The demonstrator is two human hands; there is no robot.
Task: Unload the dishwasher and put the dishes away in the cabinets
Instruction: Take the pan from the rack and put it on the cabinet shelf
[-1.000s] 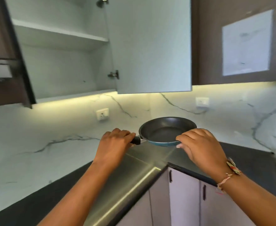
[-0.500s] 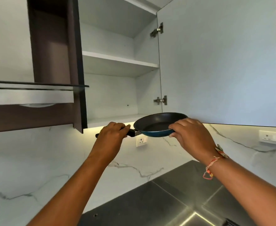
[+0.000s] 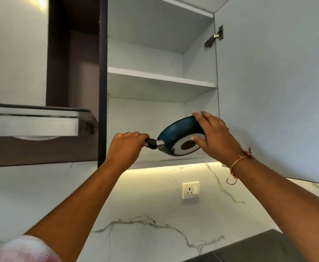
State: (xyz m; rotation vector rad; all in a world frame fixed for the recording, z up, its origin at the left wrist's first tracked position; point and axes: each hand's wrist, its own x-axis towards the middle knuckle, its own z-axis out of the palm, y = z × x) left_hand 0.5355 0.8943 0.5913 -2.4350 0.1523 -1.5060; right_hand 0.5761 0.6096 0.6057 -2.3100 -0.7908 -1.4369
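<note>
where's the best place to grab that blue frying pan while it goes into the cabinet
By the black handle, which sticks out to the left of the frying pan; the left hand is wrapped on it there. The tilted, round body offers only its rim, so the right hand steadies the far right edge from that side.

A home kitchen: an open wall cabinet (image 3: pixel 160 80) with white shelves, a marble-patterned backsplash (image 3: pixel 155 224) with a wall socket (image 3: pixel 190 190), a dark counter (image 3: pixel 258 246).

No legible text, label, brand, number or sign is present on any visible surface, including the frying pan (image 3: pixel 175 138) base and the wall socket (image 3: pixel 190 190).
</note>
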